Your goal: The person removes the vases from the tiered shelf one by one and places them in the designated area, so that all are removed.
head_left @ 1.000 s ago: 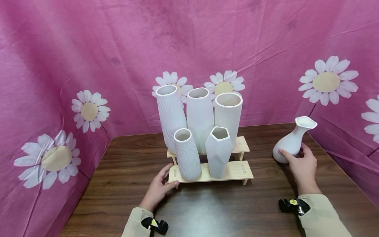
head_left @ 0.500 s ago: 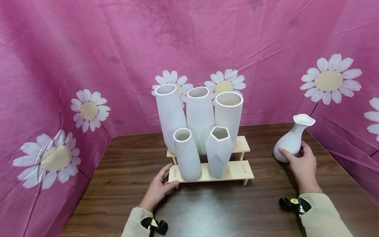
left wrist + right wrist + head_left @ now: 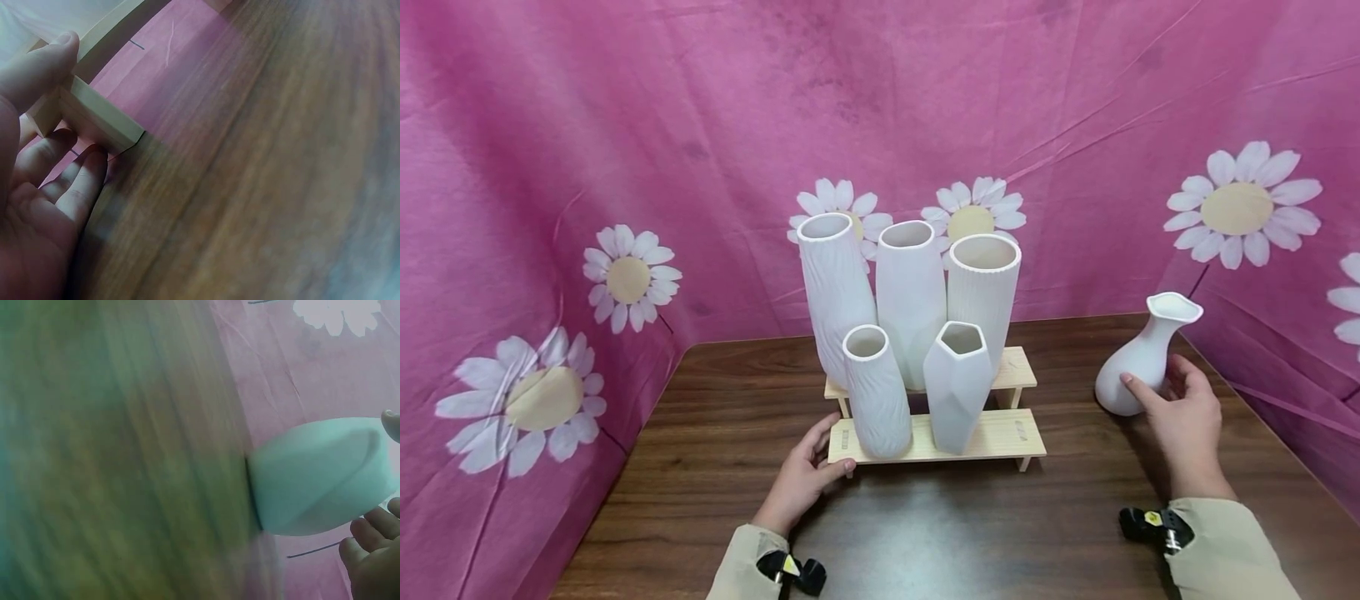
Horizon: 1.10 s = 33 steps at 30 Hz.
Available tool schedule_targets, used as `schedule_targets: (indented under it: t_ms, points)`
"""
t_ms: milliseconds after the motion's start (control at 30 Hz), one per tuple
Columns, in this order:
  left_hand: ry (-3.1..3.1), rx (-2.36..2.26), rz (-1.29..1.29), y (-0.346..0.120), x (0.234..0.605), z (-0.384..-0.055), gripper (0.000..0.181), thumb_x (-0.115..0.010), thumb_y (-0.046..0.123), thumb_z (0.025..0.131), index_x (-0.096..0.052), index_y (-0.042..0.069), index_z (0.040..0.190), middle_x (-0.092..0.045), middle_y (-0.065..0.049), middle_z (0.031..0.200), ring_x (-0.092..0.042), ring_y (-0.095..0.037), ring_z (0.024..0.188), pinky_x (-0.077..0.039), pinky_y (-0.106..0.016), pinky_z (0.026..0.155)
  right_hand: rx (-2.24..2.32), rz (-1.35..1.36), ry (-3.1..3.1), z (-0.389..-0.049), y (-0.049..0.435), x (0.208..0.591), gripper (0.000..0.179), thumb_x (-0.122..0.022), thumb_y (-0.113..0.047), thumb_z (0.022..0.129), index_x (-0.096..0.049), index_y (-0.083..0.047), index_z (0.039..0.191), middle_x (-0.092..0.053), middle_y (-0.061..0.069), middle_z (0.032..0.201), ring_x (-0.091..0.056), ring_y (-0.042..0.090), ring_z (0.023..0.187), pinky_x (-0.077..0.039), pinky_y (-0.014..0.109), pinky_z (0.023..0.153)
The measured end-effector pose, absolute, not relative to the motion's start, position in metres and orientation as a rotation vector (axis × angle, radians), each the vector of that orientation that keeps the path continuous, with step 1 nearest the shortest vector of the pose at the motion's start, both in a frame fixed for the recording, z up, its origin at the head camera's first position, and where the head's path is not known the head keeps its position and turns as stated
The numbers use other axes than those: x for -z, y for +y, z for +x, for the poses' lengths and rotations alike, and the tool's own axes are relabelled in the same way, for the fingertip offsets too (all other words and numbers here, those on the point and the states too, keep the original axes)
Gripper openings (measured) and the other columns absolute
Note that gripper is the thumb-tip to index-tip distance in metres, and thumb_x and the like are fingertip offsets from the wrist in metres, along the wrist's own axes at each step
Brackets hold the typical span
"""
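Observation:
My left hand (image 3: 805, 473) grips the left end of a two-tier wooden display stand (image 3: 1000, 437), thumb on top of the lower board. In the left wrist view its fingers reach below, beside the stand's leg (image 3: 103, 119). At the right, a white vase (image 3: 1138, 367) with a round belly, slim neck and wavy rim stands on the table. My right hand (image 3: 1187, 421) is beside its belly, fingers loosely spread behind it. The thumb (image 3: 1138, 390) overlaps the vase in the head view; in the right wrist view the fingers (image 3: 369, 540) sit just off its surface.
On the upper tier stand three tall white vases (image 3: 910, 308). A textured vase (image 3: 878, 408) and a faceted vase (image 3: 957, 392) occupy the lower tier. Pink cloth (image 3: 880, 100) with daisies surrounds the brown wooden table (image 3: 730, 400) at the back and sides.
My right hand has shifted right, its thumb sliding back across the vase's belly, while the vase stays at nearly the same spot. My left hand keeps its hold on the stand.

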State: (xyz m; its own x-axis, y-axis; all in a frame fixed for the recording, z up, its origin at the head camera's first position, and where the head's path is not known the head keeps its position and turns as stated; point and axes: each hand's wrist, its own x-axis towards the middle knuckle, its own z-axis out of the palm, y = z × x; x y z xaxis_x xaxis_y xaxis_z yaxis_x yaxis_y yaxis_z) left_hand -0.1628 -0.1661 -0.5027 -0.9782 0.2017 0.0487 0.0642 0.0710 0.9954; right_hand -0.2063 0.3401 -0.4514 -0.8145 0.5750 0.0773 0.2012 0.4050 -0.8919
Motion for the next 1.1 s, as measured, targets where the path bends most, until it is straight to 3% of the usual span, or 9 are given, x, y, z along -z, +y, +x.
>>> schedule_targets:
  t_ms: [233,533,733,900,1100]
  points:
    - [2.224,-2.050,0.269,-0.166,0.501,-0.162,0.078,-0.075,-0.005,0.086,-0.034,0.000,0.153,-0.056,-0.029,0.137,-0.066,-0.015,0.099,-0.056,-0.025,0.083,-1.442,-0.693,-2.183,-0.201,0.337,0.436,0.076,-0.078,-0.026,0.088,-0.041,-0.013,0.153,-0.044,0.010,0.155,-0.041,0.016,0.141,-0.032,0.028,0.115]
    - [2.212,-2.055,0.269,-0.167,0.500,-0.163,0.078,-0.075,-0.004,0.086,-0.035,0.002,0.153,-0.053,-0.028,0.140,-0.066,-0.017,0.101,-0.056,-0.025,0.084,-1.515,-0.649,-2.052,-0.190,0.328,0.413,0.072,-0.079,-0.015,0.086,-0.047,-0.016,0.150,-0.050,0.002,0.151,-0.048,0.004,0.130,-0.034,0.018,0.110]
    - [2.196,-2.060,0.261,-0.166,0.500,-0.163,0.078,-0.075,-0.004,0.086,-0.034,0.001,0.153,-0.052,-0.029,0.141,-0.066,-0.017,0.101,-0.056,-0.026,0.083,-1.548,-0.608,-1.981,-0.182,0.322,0.400,0.068,-0.081,-0.010,0.084,-0.052,-0.015,0.145,-0.058,-0.004,0.141,-0.053,0.003,0.125,-0.037,0.011,0.103]
    - [2.199,-2.056,0.266,-0.166,0.500,-0.162,0.079,-0.075,-0.004,0.086,-0.034,0.001,0.153,-0.053,-0.029,0.139,-0.066,-0.016,0.100,-0.056,-0.025,0.083,-1.541,-0.568,-1.948,-0.175,0.315,0.391,0.063,-0.083,-0.010,0.082,-0.058,-0.015,0.140,-0.063,-0.009,0.126,-0.058,0.004,0.119,-0.042,0.011,0.098]
    - [2.197,-2.061,0.284,-0.167,0.499,-0.162,0.079,-0.075,-0.004,0.086,-0.033,-0.001,0.153,-0.055,-0.030,0.137,-0.067,-0.015,0.098,-0.056,-0.025,0.083,-1.511,-0.489,-1.947,-0.167,0.302,0.382,0.059,-0.084,-0.008,0.081,-0.062,-0.015,0.136,-0.066,-0.008,0.121,-0.062,0.005,0.115,-0.045,0.011,0.093]
